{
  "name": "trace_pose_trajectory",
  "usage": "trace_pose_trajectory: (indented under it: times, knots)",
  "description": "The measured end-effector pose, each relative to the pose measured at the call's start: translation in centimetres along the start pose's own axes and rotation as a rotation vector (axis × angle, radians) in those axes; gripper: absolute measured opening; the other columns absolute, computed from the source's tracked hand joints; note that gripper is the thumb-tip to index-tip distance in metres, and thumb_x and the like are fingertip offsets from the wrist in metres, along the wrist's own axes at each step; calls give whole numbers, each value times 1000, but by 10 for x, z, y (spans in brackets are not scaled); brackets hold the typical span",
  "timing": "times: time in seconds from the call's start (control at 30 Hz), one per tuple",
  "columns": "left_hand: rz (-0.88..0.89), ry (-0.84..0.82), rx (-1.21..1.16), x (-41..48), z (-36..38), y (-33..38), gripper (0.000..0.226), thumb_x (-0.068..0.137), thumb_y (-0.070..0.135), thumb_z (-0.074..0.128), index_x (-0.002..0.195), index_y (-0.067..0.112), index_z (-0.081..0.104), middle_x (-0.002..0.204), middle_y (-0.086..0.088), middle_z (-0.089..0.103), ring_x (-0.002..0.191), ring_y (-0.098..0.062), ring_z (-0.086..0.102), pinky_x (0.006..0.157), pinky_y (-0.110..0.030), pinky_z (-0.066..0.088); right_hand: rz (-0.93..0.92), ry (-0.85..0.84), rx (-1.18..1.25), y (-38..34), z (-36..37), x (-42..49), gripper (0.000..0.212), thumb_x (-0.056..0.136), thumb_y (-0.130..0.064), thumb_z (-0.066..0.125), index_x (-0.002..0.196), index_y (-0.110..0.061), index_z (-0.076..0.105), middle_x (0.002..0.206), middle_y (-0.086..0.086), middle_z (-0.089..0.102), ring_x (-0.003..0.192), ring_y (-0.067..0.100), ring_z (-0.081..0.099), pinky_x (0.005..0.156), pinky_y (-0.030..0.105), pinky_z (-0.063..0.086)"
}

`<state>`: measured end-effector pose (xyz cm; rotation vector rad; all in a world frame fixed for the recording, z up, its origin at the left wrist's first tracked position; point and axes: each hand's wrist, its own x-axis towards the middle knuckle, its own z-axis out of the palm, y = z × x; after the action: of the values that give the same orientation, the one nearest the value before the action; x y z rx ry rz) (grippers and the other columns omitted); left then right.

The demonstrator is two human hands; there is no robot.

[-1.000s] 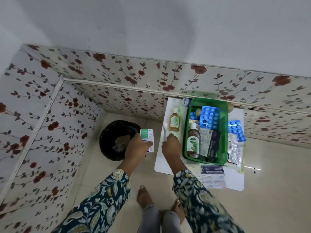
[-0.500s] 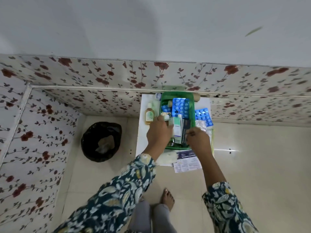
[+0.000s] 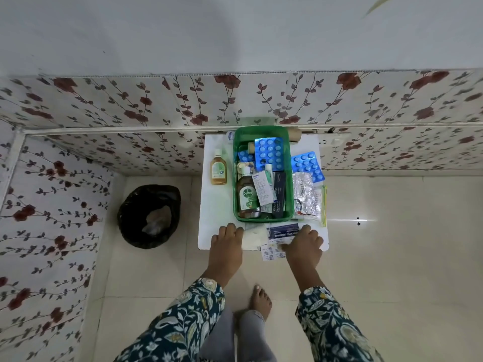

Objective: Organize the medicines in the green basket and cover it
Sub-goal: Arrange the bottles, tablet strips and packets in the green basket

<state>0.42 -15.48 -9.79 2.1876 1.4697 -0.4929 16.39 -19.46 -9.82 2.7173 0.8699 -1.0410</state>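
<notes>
So far: green basket [image 3: 262, 220] part-filled.
Left out: amber bottle [image 3: 218, 170], blue blister [image 3: 307, 166], foil strips [image 3: 306, 197].
Left hand [image 3: 226, 240]: fingers loose, empty.
Right hand [image 3: 304, 242]: fingers spread on leaflet [image 3: 273, 253].
Cover: not yet on.

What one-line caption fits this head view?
Both hands, left and right, rest at the white table's near edge before the uncovered green basket.

Soft, even, rather dim indoor light. Bright glare streak on the floor [image 3: 350, 220] right of the fingers. Strong wide-angle bending at edges; slight softness overall.
</notes>
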Motion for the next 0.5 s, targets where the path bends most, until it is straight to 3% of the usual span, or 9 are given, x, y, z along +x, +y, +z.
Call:
trace_pose_trajectory:
  times: [0.13,0.2,0.23,0.3,0.37,0.5]
  knots:
    - [-9,-33,-33,-7,-9,-1,36,87,5,43,123,11,48,124,-8,49,114,-27,47,90,-38,41,-50,81,189,10,-14,0,24,82,-2,58,104,7,56,113,26,56,103,37,57,81,36,50]
    - [-65,-25,-167,-16,-17,-2,32,88,8,46,119,10,52,120,-8,52,109,-27,52,86,-38,45,-115,137,286,20,-23,-4,19,70,-1,72,85,8,66,96,27,62,82,34,65,61,24,48]
    - [-94,-6,-241,-21,-23,-2,30,88,10,49,117,9,54,117,-9,53,107,-27,53,84,-38,45,-86,106,346,23,-29,-7,20,72,-2,71,89,7,66,102,26,60,84,35,64,60,23,44]
    - [-142,22,-358,-26,-35,-1,27,87,11,54,113,7,56,114,-10,54,105,-27,54,82,-37,45,-49,-17,379,23,-30,-13,31,80,-6,66,107,5,57,121,24,49,99,37,58,75,31,45]
    - [-175,10,-428,-23,-37,1,27,85,10,55,111,5,57,114,-13,55,105,-28,55,81,-37,46,-16,-87,381,20,-23,-16,44,80,-16,69,115,4,50,125,22,45,110,38,53,90,37,45]
    - [-182,-32,-429,-18,-28,8,29,86,11,56,113,3,57,115,-14,54,107,-31,55,84,-38,45,158,-77,511,12,0,-23,55,81,-23,68,120,5,44,129,23,47,119,40,48,97,44,44]
